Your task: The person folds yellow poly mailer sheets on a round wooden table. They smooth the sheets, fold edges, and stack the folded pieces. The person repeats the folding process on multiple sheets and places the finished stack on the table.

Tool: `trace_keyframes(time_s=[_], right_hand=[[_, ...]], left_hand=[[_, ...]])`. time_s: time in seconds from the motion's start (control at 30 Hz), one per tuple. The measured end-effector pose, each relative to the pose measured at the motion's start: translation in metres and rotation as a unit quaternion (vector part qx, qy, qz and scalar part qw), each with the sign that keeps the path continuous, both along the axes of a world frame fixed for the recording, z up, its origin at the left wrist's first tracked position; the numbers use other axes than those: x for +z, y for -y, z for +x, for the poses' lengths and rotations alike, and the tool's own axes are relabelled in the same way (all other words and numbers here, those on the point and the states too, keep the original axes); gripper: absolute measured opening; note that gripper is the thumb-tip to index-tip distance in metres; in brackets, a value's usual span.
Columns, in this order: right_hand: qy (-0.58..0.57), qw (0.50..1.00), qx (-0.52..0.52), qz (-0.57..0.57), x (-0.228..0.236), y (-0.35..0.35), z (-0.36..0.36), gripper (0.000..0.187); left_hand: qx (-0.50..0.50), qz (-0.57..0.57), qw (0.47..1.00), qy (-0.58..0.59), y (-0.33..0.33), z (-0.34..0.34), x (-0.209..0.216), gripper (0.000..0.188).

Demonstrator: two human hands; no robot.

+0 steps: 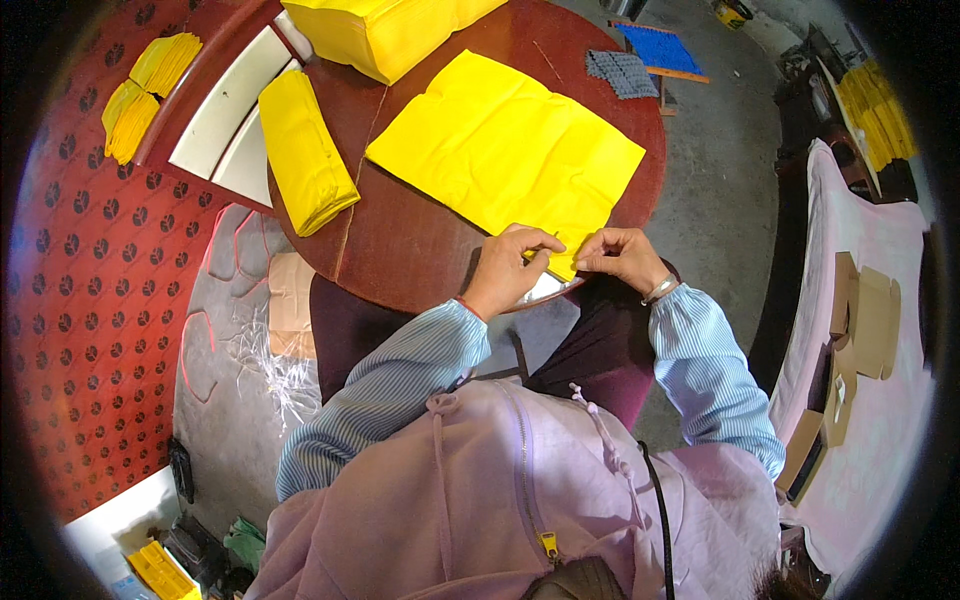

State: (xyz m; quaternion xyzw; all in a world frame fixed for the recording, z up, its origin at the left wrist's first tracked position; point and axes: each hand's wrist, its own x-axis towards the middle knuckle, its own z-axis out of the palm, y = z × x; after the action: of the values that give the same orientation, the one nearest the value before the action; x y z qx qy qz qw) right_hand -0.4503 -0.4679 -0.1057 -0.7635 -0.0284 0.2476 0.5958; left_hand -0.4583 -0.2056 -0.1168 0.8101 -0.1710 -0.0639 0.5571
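Yellow, cloth-like material forms the broad sheet (510,140) at the centre of the work, spread on a round reddish-brown table (400,245) before a seated person, whom I watch from within the room. The sheet lies flat with shallow creases, its nearest corner reaching the table's near edge, between the two hands. Left hand (508,268): half curled, with forefinger and thumb resting at that corner, a small gap between them; whether they grip the material I cannot tell. Right hand (628,258): fingers bent, thumb and fingertips pinched together on the corner's right edge. A red cord (466,306) circles the left wrist, a bracelet (661,289) the right; both forearms wear blue-and-white striped sleeves (390,375).

To the left of the sheet, and apart from it, lies a long folded yellow bundle (305,150); a larger yellow stack (385,35) stands at the far side. A grey textured piece (620,73) rests near the table's far right rim. On the floor at left, loose white strands (280,375) lie beside a brown sheet of card (291,300). Opened cardboard boxes (872,320) occupy a pale cloth-covered surface (860,470) at right.
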Motion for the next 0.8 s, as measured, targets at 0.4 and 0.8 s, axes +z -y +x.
trace_keyframes(time_s=[0.4,0.8], right_hand=[[0.458,0.853,0.135,-0.212,0.035,-0.02,-0.019,0.024],[0.441,0.849,0.174,-0.235,0.034,-0.015,-0.017,0.016]], left_hand=[[-0.019,0.017,1.0,-0.018,-0.001,0.003,0.002,0.018],[-0.01,-0.001,0.999,-0.052,0.0,0.005,0.004,0.018]])
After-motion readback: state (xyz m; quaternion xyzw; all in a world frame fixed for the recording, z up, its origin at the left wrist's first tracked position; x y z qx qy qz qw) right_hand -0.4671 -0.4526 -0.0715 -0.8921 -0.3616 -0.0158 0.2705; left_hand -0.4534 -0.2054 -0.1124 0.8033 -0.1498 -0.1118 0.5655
